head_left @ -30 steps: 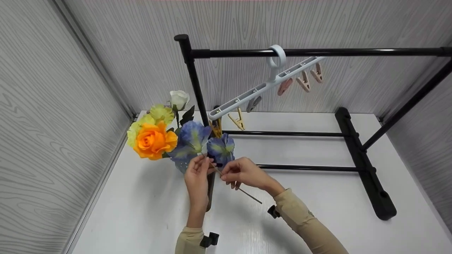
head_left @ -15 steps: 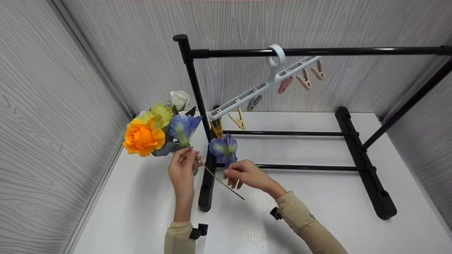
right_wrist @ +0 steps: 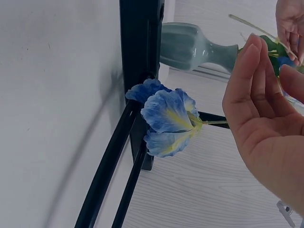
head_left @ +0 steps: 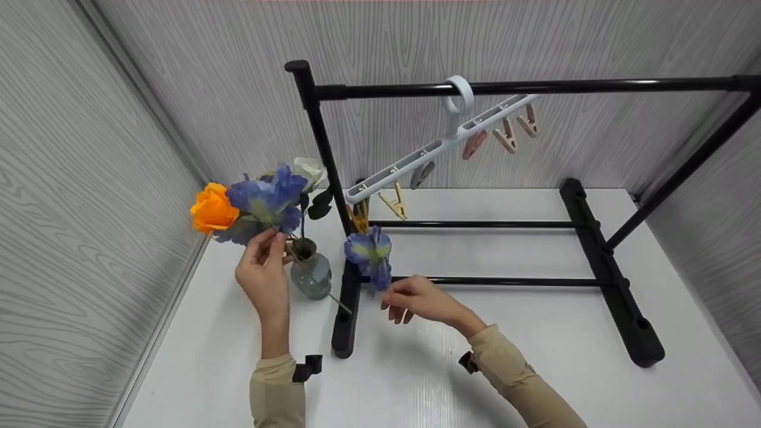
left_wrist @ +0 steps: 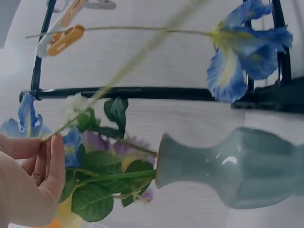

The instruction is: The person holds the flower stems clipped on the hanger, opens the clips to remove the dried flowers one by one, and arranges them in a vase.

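Observation:
My left hand (head_left: pixel 264 276) pinches the thin stem (left_wrist: pixel 142 53) of a blue artificial flower (head_left: pixel 266 199) just below its bloom, over the vase. The stem slants down to the right past the greenish-blue vase (head_left: pixel 311 278), its lower end outside the mouth. A second blue flower (head_left: pixel 373 257) hangs bloom-down, its stem in an orange-yellow clip (left_wrist: pixel 66 40). Close below that bloom is my right hand (head_left: pixel 425 300), its thumb apart from loosely bent fingers and nothing between them. An orange rose (head_left: pixel 213 208), a white rose (head_left: pixel 311 172) and green leaves (left_wrist: pixel 92 204) crowd around the vase's mouth.
A black rack (head_left: pixel 535 88) spans the white table (head_left: pixel 416 380); its left foot (head_left: pixel 345 333) lies beside the vase. From its top bar hangs a pale hanger (head_left: pixel 455 139) with several clips, among them a yellow one (head_left: pixel 396 203). Grey wood-grain panels (head_left: pixel 77 238) enclose the table.
My left hand has carried the blue flower left and up to the vase, out of my right hand's grasp. The vase has come into view; my right hand stays near the hanging flower.

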Demonstrator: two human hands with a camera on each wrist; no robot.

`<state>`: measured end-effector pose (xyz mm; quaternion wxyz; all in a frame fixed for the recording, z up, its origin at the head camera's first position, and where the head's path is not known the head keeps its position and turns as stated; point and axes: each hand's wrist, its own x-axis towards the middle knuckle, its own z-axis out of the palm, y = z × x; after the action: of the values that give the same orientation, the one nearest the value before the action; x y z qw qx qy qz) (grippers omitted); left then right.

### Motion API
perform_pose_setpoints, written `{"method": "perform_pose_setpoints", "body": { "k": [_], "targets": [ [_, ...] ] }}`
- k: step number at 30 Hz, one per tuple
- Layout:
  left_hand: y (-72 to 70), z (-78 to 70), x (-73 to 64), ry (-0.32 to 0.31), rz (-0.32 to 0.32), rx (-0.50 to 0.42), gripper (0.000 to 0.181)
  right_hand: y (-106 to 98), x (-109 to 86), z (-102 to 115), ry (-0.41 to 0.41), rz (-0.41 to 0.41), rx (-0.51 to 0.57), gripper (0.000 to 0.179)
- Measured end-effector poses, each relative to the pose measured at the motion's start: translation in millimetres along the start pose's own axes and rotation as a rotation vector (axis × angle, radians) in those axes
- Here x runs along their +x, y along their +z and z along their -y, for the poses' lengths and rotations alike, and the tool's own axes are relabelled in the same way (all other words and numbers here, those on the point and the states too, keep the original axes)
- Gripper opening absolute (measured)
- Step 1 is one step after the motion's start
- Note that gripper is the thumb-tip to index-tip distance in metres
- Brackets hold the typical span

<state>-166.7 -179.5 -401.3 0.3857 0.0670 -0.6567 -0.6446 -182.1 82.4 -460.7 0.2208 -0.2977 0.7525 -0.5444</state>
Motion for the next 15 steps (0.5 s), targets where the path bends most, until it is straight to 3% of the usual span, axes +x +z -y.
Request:
{"method": "perform_pose_setpoints", "body": {
  "k": [4,8,12,15],
  "targets": [
    [0.6,-3.3,13.5,0.082,-0.061,0.035,0.017,0.6,-1.8,-1.7,0.002,0.004,-0.011,0.027],
    [2.9,-12.4,25.3,0.102,-0.124,0.007,0.017,1.4,-2.9,-3.7,0.005,0.017,-0.015,0.027],
    [4.8,-22.3,35.6,0.140,-0.217,-0.009,0.017,0.8,-3.8,-7.5,0.011,0.028,-0.015,0.027],
    [4.9,-27.4,41.4,0.207,-0.296,0.008,0.015,0.0,-4.7,-8.5,0.014,0.033,-0.017,0.028]
  ]
}}
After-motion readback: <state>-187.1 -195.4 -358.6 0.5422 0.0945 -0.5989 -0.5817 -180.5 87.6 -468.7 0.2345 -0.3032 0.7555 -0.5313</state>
